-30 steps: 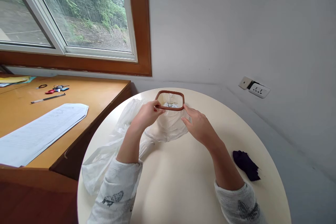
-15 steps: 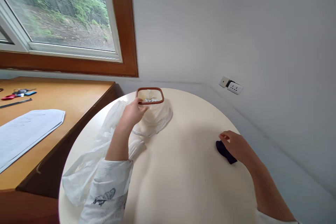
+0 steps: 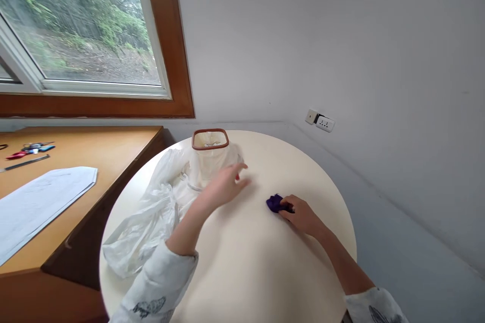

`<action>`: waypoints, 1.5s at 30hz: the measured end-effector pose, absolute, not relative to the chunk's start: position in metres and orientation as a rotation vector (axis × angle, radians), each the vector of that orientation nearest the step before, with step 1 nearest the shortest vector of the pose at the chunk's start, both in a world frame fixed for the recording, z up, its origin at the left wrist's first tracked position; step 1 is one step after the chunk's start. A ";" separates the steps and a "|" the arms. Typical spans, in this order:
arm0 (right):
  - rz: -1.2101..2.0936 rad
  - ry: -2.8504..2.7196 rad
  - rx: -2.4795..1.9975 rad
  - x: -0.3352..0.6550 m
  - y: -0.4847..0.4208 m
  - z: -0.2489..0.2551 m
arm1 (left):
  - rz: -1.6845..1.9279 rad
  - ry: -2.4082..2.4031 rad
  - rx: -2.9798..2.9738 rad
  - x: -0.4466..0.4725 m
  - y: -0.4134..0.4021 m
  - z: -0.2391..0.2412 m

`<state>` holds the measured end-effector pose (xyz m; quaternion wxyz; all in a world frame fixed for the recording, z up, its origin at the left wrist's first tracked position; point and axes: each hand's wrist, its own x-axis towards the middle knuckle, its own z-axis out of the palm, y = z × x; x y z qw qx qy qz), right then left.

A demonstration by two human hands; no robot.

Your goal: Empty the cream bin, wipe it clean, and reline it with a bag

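Observation:
My right hand is closed on a small bunched dark purple cloth, low over the right half of the round table. My left hand, slightly blurred, reaches over the table with thumb and fingers apart and nothing between them. Just behind it stands a small waste bin with a brown rim and a pale plastic liner; something light-coloured lies inside. To the left of the bin, a crumpled white plastic bag spreads over the tabletop, partly hidden by my left forearm.
On the left is a wooden desk with white papers, a dark thin tool and several small items. A window lies beyond it. The wall behind the table carries a power socket.
My left hand has let go of the bin's rim and moved right and toward me. My right hand has taken hold of the cloth and shifted it left across the table.

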<state>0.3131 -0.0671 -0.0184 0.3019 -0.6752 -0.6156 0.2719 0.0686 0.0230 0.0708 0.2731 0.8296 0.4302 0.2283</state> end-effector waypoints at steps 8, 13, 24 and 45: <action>1.348 -1.267 -1.079 0.246 -0.016 -0.026 | 0.676 0.987 1.756 0.071 0.010 -0.005; 1.501 -1.117 -0.964 0.233 -0.002 -0.045 | 0.819 1.000 1.497 0.065 0.014 -0.019; 1.425 -0.977 -0.969 0.239 0.019 -0.056 | 0.934 0.888 0.950 0.063 0.020 -0.027; 1.152 -1.359 -1.066 0.228 0.012 -0.061 | 0.912 0.774 0.798 0.065 0.022 -0.032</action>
